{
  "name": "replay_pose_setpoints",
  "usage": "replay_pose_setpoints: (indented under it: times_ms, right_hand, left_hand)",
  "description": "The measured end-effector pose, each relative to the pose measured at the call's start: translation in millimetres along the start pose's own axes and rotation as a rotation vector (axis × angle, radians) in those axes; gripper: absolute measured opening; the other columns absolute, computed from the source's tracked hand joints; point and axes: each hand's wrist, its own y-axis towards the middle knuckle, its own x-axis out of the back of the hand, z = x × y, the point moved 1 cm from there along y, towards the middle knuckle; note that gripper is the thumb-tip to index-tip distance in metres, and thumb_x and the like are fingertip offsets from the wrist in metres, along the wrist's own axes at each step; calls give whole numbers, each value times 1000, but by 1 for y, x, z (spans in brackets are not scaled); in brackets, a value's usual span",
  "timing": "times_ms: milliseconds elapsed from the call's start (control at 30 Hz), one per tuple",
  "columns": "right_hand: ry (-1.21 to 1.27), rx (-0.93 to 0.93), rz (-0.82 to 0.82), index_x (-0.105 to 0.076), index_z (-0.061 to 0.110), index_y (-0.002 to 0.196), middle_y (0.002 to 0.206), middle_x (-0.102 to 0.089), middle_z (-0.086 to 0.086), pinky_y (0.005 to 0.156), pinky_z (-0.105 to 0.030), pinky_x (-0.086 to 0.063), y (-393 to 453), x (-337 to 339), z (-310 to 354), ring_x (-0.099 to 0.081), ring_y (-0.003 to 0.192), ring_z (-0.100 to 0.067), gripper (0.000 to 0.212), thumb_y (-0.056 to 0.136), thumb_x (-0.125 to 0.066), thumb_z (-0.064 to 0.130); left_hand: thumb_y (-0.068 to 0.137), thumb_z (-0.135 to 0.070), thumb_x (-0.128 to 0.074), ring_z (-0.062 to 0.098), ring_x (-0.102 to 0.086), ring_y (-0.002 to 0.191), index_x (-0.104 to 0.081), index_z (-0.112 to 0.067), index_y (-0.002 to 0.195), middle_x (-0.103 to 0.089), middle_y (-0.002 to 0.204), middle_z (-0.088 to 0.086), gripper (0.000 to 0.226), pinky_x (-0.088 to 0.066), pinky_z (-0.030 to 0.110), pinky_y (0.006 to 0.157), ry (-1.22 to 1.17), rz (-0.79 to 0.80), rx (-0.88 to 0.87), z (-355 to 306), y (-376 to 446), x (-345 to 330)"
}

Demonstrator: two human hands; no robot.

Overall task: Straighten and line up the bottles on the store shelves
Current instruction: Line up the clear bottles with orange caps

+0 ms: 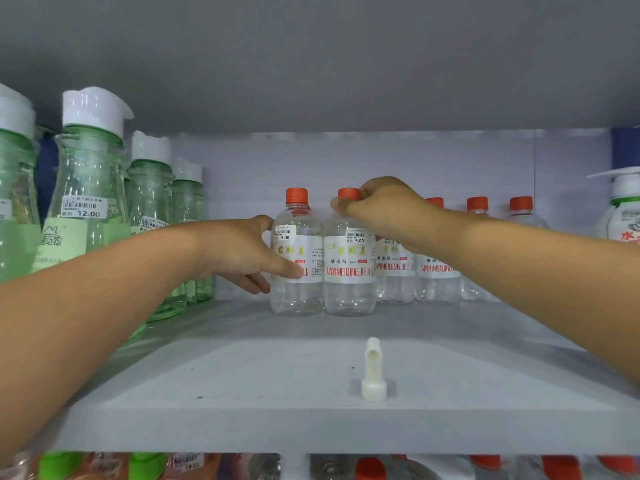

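A grey, matte shelf [242, 393] with a flat board overhead was seen filling the frame. At centre, a row of small clear plastic bottles with round shoulders and orange ribbed screw caps was stood upright near the back wall. White wrap labels were printed w/ red "JUNYIMEIQINGJIEJI", yellow Chinese characters and price stickers reading "5.00".

The leftmost bottle [296, 252] was clasped at mid-body by the left hand [242, 252]: thumb laid across the label front, fingers wrapped behind the left side. The second bottle [349, 258], touching the first, was pinched at its orange cap [348, 193] by the fingertips of the right hand [381, 206], closed on it from above. Further bottles of the row [436, 271] were partly hidden behind the right forearm.

At upper left, tall green-tinted clear bottles [86, 188] w/ white flip caps were stood; one sticker read "12.00". At right edge, a white bottle w/ green trim [623, 216] was cut off by the frame. A white plastic peg [373, 370] was lying at lower centre of the shelf. Below the shelf edge, blurred red and green caps and a "19.00" tag were visible.
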Motion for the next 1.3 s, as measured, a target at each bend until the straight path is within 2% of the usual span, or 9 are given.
replay_pose_setpoints:
  times_ms: [100,200,300,400,500,800,933,1067,1300]
  right_hand:
    - [-20,28,5,-62,14,109,95,-67,-3,63,-28,-48,-5,0,1,-64,77,-15,49,94,-57,61]
    - [28,-56,208,-57,20,104,98,-69,2,77,-38,-61,-16,8,-5,-70,89,-20,47,92,-57,66]
    - [119,-106,384,-50,23,109,104,-72,-2,84,-48,-63,-25,9,-14,-73,94,-26,35,90,-75,39]
    - [140,-97,352,-44,25,123,102,-74,-5,77,-49,-64,-24,2,-19,-75,87,-25,53,86,-82,28]
    - [140,-92,335,-46,25,116,100,-74,-4,77,-49,-64,-24,1,-17,-76,85,-26,46,86,-82,27]
    - [81,-99,288,-48,23,122,106,-74,-5,77,-49,-64,-32,3,-15,-74,93,-26,47,87,-80,31]
    - [93,-99,300,-47,26,119,108,-73,-3,77,-49,-64,-32,1,-18,-74,94,-25,42,90,-76,32]
    - [134,-123,374,-60,26,110,110,-75,-4,80,-49,-63,-35,0,-25,-75,98,-28,25,91,-76,27]
    - [181,-142,380,-63,21,119,115,-74,-6,75,-49,-64,-40,-5,-27,-75,98,-29,38,86,-81,27]
  left_hand:
    - [79,-31,-88,21,-78,89,-38,-30,143,-74,114,6,81,-63,36,86,-5,-6,10,0,-1,-2]
    - [78,-32,-88,21,-78,91,-47,-23,136,-76,111,7,72,-63,36,86,-15,-10,28,0,-1,-2]
    - [77,-31,-89,23,-78,90,-50,-25,130,-76,110,7,66,-63,38,86,-36,5,52,1,-2,-2]
    - [78,-26,-88,29,-78,92,-48,-25,132,-76,111,9,67,-63,43,87,-86,13,61,2,-2,-3]
    - [79,-24,-87,32,-77,95,-48,-25,132,-75,113,8,66,-62,46,89,-111,24,68,2,-2,-4]
    - [76,-27,-89,29,-77,93,-46,-28,135,-74,116,8,73,-62,42,90,-149,27,54,3,-3,-6]
    - [80,-27,-87,29,-76,95,-48,-26,129,-74,115,7,63,-62,44,90,-131,12,56,0,-6,-9]
    - [84,-28,-83,28,-74,97,-54,-27,112,-74,111,6,41,-61,46,90,-116,-12,62,-4,-11,-15]
    - [91,-19,-77,30,-74,96,-58,-24,104,-72,114,6,24,-59,43,95,-147,32,85,-15,-24,-14]
